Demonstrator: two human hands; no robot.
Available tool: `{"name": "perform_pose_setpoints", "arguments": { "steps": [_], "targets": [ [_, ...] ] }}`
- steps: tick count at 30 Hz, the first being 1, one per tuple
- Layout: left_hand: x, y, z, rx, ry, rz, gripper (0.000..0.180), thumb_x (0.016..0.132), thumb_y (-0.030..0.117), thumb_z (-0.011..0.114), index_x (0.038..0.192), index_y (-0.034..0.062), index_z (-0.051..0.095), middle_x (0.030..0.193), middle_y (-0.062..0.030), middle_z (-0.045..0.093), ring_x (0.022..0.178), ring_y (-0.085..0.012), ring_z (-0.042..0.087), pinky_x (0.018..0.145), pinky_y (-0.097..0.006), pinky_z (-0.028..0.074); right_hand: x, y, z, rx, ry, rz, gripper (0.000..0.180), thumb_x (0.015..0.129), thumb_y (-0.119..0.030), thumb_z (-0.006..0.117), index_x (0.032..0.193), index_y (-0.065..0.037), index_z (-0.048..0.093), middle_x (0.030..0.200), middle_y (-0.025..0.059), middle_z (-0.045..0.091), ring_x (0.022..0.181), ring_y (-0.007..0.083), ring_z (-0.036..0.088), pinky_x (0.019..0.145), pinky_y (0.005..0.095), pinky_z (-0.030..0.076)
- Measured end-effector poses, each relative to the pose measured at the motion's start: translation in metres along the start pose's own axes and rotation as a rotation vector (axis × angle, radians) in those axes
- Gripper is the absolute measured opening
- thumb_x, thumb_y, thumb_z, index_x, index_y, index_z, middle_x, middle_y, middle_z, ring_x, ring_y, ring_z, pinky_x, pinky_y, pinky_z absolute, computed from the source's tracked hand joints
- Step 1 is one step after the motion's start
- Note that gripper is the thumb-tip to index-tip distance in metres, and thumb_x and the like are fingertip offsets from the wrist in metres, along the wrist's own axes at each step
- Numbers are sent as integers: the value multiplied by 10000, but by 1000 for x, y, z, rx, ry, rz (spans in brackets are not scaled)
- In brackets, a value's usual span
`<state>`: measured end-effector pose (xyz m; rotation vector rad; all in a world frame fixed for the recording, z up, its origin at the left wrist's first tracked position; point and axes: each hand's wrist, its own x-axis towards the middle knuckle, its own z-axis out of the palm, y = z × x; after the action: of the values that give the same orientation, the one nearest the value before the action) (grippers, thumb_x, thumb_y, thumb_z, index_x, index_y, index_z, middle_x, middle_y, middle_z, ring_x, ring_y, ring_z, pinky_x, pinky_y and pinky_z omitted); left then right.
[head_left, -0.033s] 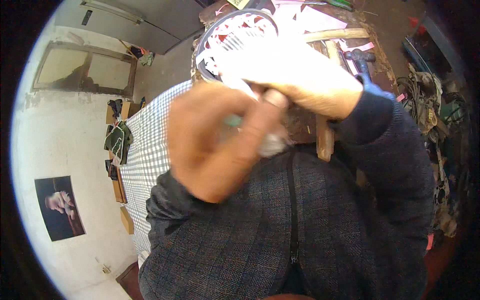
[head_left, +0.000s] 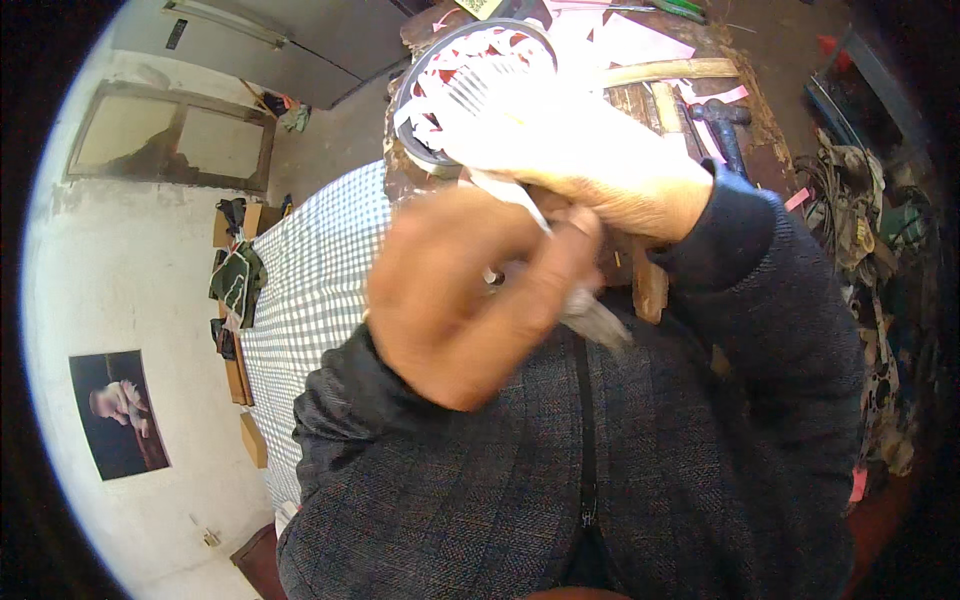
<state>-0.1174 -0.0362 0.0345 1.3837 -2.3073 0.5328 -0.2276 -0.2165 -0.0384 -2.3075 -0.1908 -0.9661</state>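
left hand (head_left: 440, 300) curls closed about a pale strip (head_left: 508, 191), apparently steadying it against the right hand (head_left: 585, 155), whose grip glare hides, while this head view shows a tub (head_left: 403, 125) of scraps (head_left: 438, 76) just beyond, presumably for easy reach.

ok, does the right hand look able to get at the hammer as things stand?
Probably yes: the hammer lies beside the right sleeve, its head uncovered. But the right hand seems busy with the left hand, and the sleeve hides the handle's lower end.
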Motion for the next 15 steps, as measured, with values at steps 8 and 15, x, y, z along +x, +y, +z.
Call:
{"name": "perform_pose_setpoints", "arguments": {
  "steps": [8, 15],
  "targets": [
    [-18, 6, -1, -299, -29, 85, 361, 770, 72, 761, 1119, -5, 712, 1062, -159, 682, 985, -313, 701, 860, -400, 586, -22, -51, -5, 431, -26, 496, 235, 996, -229, 643, 1071, -20, 721, 848, 74, 694, 774, 204, 647, 735, 327, 517],
    [-18, -43, -31, -501, -4, -102, 551, 911, 223, 698, 1358, -64, 552, 1219, -255, 660, 1142, -374, 660, 984, -461, 527, -24, -104, -12, 16, -94, 286, 99, 929, -125, 697, 948, -30, 675, 808, 159, 676, 692, 331, 696, 580, 410, 526]
  ]
}}
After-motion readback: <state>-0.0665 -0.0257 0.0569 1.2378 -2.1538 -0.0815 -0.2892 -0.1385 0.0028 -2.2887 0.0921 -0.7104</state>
